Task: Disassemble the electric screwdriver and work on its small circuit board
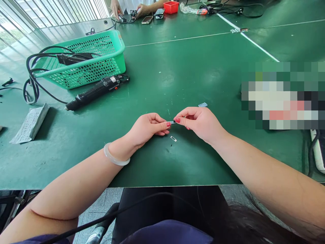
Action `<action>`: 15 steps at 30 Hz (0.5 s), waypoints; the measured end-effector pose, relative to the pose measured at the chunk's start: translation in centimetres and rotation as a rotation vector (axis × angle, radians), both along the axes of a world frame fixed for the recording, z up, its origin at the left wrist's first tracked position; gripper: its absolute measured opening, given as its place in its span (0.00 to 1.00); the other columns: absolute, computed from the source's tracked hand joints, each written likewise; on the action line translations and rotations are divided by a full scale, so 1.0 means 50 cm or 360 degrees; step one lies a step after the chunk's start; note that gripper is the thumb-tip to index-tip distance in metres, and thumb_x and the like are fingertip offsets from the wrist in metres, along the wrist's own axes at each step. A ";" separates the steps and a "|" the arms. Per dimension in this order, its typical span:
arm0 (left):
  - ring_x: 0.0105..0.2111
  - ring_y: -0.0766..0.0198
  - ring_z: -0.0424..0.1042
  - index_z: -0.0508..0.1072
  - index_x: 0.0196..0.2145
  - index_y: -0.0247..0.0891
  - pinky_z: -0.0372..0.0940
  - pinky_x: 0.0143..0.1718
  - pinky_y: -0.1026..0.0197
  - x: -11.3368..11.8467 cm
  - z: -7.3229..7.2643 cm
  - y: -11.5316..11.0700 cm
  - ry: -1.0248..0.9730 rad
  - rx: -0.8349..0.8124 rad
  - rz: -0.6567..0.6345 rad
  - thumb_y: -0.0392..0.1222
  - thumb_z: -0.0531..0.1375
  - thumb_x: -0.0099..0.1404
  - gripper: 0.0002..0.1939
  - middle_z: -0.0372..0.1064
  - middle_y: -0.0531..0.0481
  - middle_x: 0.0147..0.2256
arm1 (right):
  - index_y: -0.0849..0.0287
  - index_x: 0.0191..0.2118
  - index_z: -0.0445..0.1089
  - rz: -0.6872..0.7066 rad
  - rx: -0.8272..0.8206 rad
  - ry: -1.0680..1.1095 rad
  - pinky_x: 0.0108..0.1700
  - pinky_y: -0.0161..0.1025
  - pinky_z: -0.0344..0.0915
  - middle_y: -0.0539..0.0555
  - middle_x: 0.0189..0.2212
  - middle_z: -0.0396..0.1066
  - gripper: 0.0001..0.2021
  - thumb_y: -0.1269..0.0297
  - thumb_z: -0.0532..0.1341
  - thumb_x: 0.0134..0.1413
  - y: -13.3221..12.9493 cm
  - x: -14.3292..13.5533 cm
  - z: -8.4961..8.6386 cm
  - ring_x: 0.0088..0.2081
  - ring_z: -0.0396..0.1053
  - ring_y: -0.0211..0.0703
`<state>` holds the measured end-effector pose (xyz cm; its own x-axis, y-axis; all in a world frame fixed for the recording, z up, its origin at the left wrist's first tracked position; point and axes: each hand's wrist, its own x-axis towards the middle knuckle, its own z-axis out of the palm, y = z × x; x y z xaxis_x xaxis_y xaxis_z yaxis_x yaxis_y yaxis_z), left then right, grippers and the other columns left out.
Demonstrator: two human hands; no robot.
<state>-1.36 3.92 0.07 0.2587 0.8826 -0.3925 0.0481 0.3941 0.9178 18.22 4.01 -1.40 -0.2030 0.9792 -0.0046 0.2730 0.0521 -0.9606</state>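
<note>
Between my two hands is a small flat part (173,122), silvery with a dark end; its kind is too small to make out. My left hand (149,128) pinches one end of it between thumb and fingers, a pale bangle on the wrist. The thumb and forefinger of my right hand (196,122) close on its dark end. Just below, a small white rectangular frame (173,139) lies on the green table (157,162), with a tiny dark bit near it. Beyond my right hand lies a small bluish clear piece (202,105), partly hidden.
A black electric screwdriver (96,91) lies before a green basket (83,64) with cables and a black device. A folded paper packet (31,123) is at left. Across the table, another person's hands (143,9) work near phones and a red box (171,7). A blurred patch covers the right.
</note>
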 end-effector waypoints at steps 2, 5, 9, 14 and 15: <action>0.26 0.68 0.75 0.68 0.26 0.32 0.68 0.30 0.67 0.000 -0.001 0.001 -0.0010 -0.0002 0.0000 0.38 0.72 0.52 0.15 0.75 0.48 0.25 | 0.58 0.32 0.77 0.0011 -0.0025 0.0000 0.27 0.37 0.55 0.47 0.19 0.65 0.15 0.51 0.70 0.44 0.000 0.001 0.002 0.22 0.58 0.34; 0.26 0.68 0.75 0.68 0.26 0.32 0.67 0.30 0.66 0.000 -0.004 0.001 -0.0041 -0.0003 0.0012 0.38 0.73 0.50 0.16 0.75 0.49 0.24 | 0.58 0.39 0.77 0.0046 -0.0120 -0.0027 0.26 0.37 0.56 0.48 0.23 0.68 0.19 0.50 0.70 0.43 0.000 0.003 0.004 0.21 0.58 0.32; 0.27 0.68 0.75 0.67 0.26 0.33 0.68 0.31 0.66 -0.001 -0.011 0.000 -0.0131 0.0056 0.0018 0.37 0.74 0.47 0.18 0.75 0.51 0.24 | 0.58 0.41 0.78 0.0118 -0.0212 -0.0147 0.26 0.38 0.54 0.48 0.22 0.68 0.21 0.49 0.69 0.44 0.000 0.008 0.003 0.21 0.57 0.33; 0.26 0.71 0.73 0.66 0.26 0.34 0.67 0.31 0.66 -0.004 -0.021 0.001 -0.0193 0.0236 -0.0004 0.35 0.74 0.44 0.19 0.77 0.51 0.28 | 0.55 0.40 0.79 0.0200 0.0003 -0.0389 0.24 0.37 0.50 0.46 0.19 0.64 0.16 0.52 0.66 0.48 -0.001 0.010 -0.003 0.19 0.51 0.31; 0.26 0.71 0.73 0.65 0.26 0.34 0.67 0.32 0.66 -0.005 -0.021 0.002 -0.0183 0.0268 -0.0011 0.35 0.74 0.44 0.19 0.77 0.51 0.28 | 0.54 0.40 0.79 0.0199 0.0110 -0.0429 0.25 0.37 0.51 0.46 0.21 0.66 0.15 0.54 0.66 0.49 -0.001 0.010 -0.003 0.19 0.51 0.31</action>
